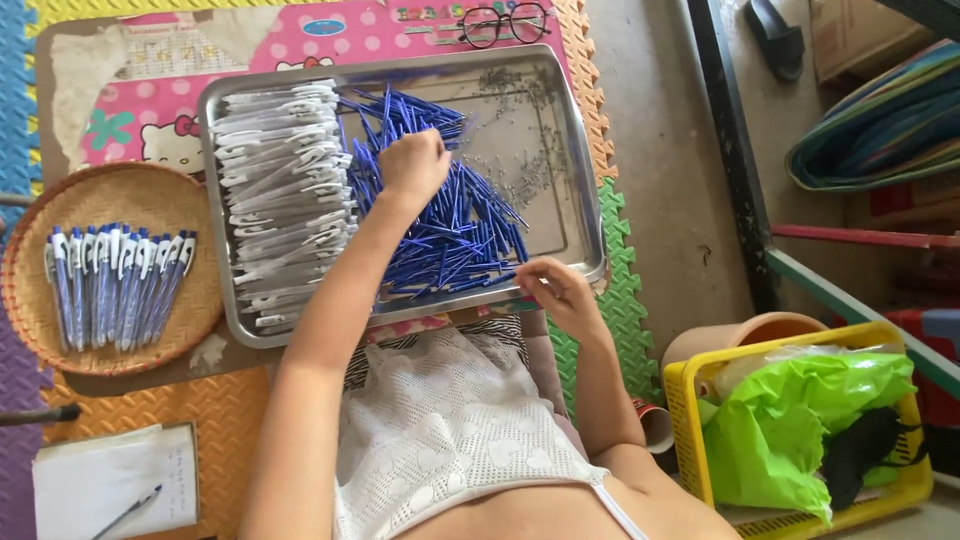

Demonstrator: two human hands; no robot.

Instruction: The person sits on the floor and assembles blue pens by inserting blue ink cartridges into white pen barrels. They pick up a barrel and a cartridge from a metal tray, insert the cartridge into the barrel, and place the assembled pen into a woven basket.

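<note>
A steel tray [580, 215] holds a stack of white pen barrels [280, 200] on its left, a heap of blue pen refills [450, 220] in the middle and small metal springs [525, 150] on its right. My left hand [412, 165] is reaching into the blue refills with fingers curled; what it grips is hidden. My right hand [555, 290] hovers at the tray's near right edge, fingers pinched on a small part beside the blue heap.
A round woven basket [150, 195] at left holds several finished blue-and-white pens [115, 285]. Glasses [503, 22] lie beyond the tray. A notepad with a pen [115, 485] sits at lower left. A yellow crate with a green bag [800, 410] stands at right.
</note>
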